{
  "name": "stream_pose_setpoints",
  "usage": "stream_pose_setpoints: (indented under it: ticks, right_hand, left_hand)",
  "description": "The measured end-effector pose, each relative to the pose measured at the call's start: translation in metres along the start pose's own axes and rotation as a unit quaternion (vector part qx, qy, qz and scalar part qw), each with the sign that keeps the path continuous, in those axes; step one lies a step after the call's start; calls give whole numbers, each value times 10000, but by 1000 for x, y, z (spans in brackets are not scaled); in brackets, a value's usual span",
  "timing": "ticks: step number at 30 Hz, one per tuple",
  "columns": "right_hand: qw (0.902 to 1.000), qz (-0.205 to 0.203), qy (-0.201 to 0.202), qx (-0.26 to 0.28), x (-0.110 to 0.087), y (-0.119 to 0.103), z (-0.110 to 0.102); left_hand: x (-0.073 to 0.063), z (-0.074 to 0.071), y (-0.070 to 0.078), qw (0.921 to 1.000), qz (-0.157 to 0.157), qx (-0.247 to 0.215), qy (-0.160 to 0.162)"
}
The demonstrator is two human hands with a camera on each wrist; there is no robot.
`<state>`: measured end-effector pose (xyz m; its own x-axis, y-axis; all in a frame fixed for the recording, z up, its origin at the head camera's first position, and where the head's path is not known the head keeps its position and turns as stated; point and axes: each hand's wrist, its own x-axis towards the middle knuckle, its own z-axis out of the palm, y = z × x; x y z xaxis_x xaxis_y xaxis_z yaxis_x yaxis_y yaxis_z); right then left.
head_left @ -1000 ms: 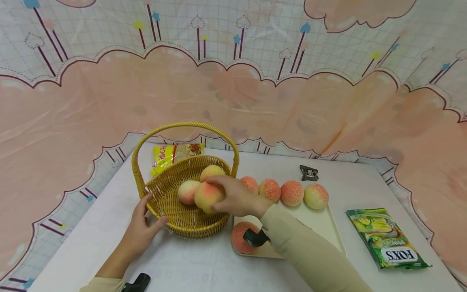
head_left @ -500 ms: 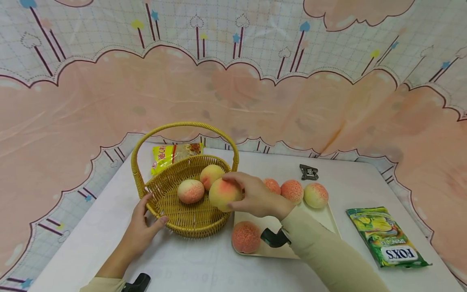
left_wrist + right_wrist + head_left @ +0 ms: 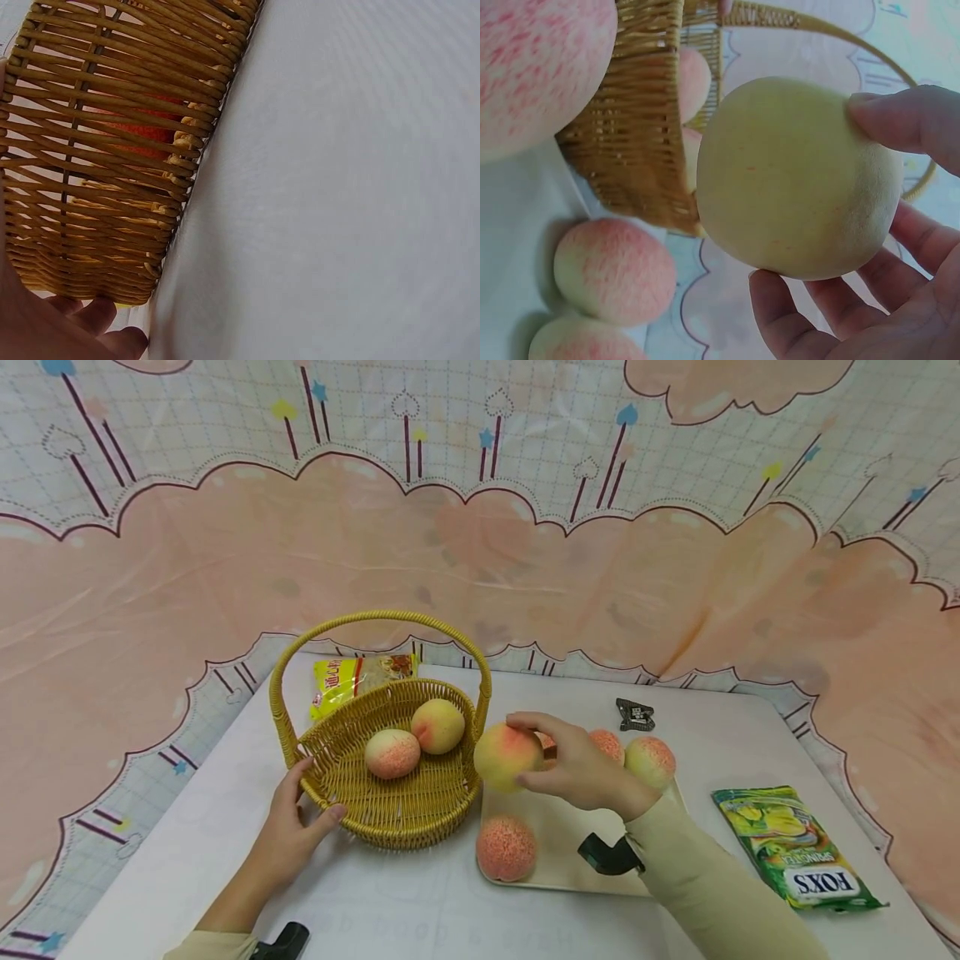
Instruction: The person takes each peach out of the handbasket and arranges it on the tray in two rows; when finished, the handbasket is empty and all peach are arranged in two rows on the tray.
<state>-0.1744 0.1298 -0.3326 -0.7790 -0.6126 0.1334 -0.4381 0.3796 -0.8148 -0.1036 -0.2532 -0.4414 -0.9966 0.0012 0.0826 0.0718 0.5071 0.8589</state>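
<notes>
My right hand point(image 3: 581, 768) grips a yellow peach point(image 3: 506, 758) with a red blush, held above the tray's left edge, just right of the basket. In the right wrist view, thumb and fingertips are spread around this peach point(image 3: 795, 180). At the left, my left hand point(image 3: 292, 827) holds the side of the yellow wicker basket point(image 3: 405, 827), thumb near the rim. The left wrist view shows its fingers point(image 3: 97, 315) against the woven wall. Inside the basket lie two peaches, a pale speckled peach point(image 3: 392, 754) and a yellow peach point(image 3: 438, 727), touching each other.
On the cream tray point(image 3: 585, 872), a red peach point(image 3: 506, 849) sits front left and a row of peaches, including a pale one point(image 3: 650, 763), lies at the back, partly hidden. Around stand a yellow food packet point(image 3: 360, 677), a small black packet point(image 3: 635, 715) and a green FOX'S bag point(image 3: 798, 852).
My right hand has carried the yellow peach out of the basket, rightward over its rim to above the tray. Two peaches stay inside. The left hand and basket have not moved.
</notes>
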Motion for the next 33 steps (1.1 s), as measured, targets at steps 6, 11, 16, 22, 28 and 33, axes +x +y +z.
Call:
stream_pose_setpoints:
  ticks: [6,11,16,22,28,33]
  right_hand:
    - [9997,65,131,-195,-15,9,-9]
    - [9989,166,243,-353,-30,16,-13]
    - [9983,281,346,-385,-43,26,-15]
    - [9976,344,374,-465,-54,37,-15]
    - [9979,302,398,-400,-65,45,-12]
    - [9977,381,372,-422,-75,53,-10]
  left_hand:
    - [0,0,0,10000,63,-18,27]
    - [0,0,0,10000,83,-32,39]
    - [0,0,0,10000,81,-43,36]
    - [0,0,0,9999,106,-57,47]
    - [-1,0,-1,10000,31,-68,11]
    - [0,0,-2,10000,35,-58,12]
